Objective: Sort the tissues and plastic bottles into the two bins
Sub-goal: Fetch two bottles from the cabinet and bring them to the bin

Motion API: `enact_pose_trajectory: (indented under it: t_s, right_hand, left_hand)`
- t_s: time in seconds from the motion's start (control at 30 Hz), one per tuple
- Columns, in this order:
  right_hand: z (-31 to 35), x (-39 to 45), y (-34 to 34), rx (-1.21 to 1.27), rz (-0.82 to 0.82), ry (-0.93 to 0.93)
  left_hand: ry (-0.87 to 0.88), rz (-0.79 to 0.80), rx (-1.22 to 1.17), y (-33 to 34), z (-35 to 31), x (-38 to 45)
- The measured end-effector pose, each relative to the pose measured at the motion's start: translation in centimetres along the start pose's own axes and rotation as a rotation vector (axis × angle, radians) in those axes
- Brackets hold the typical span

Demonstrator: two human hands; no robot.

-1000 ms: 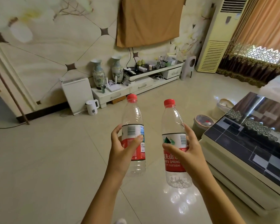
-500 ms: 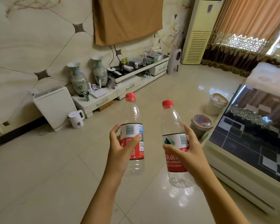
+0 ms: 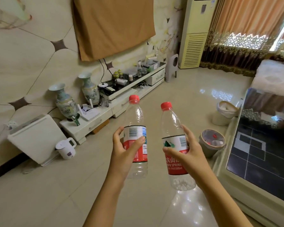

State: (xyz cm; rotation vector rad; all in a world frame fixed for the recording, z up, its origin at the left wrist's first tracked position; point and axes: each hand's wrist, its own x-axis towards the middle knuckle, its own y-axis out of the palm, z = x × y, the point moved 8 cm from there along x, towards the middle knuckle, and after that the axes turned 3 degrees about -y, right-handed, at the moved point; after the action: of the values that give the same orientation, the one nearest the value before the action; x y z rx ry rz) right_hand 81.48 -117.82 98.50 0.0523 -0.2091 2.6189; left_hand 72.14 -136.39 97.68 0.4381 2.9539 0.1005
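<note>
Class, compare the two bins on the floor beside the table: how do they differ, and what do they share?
The nearer bin is grey-brown; the farther bin is cream-white. The nearer bin holds clear plastic with a red cap showing; the farther bin holds something white, perhaps tissue. The nearer bin stands closer to the right hand. Both are small, round, open-topped, upright and lined with a bag.

We lose part of each label behind the grip: the left hand (image 3: pixel 125 153) covers the left bottle (image 3: pixel 137 128) label's near side, the right hand (image 3: pixel 187 154) hides the right bottle (image 3: pixel 174 133) label's edge. Both forearms run off the bottom edge. The tabletop (image 3: pixel 266 153) is cut by the right edge. Inside the grey bin (image 3: pixel 203 145) we make out small blurred shapes; the white bin (image 3: pixel 220 119) contents are too small to tell.
</note>
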Motion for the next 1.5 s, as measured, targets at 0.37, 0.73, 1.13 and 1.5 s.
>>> enact_pose_trajectory:
  t_s: [0.37, 0.73, 1.13, 1.5]
  right_hand:
    - [-3.2, 16.9, -5.7, -0.013, -0.162, 0.05]
    - [-7.2, 35.8, -12.7, -0.09, -0.316, 0.167]
    - [-13.6, 50.8, -26.6, -0.059, -0.577, 0.246]
    - [-16.9, 65.4, -39.7, -0.015, -0.658, 0.267]
  left_hand:
    - [-0.023, 0.146, 0.015, 10.1, -0.4, 19.5]
    - [-0.141, 0.337, 0.042, 24.1, 1.3, 41.5]
    - [-0.188, 0.587, 0.178, 44.3, 4.0, 57.1]
    - [-0.146, 0.76, 0.297, 63.2, 3.0, 68.9]
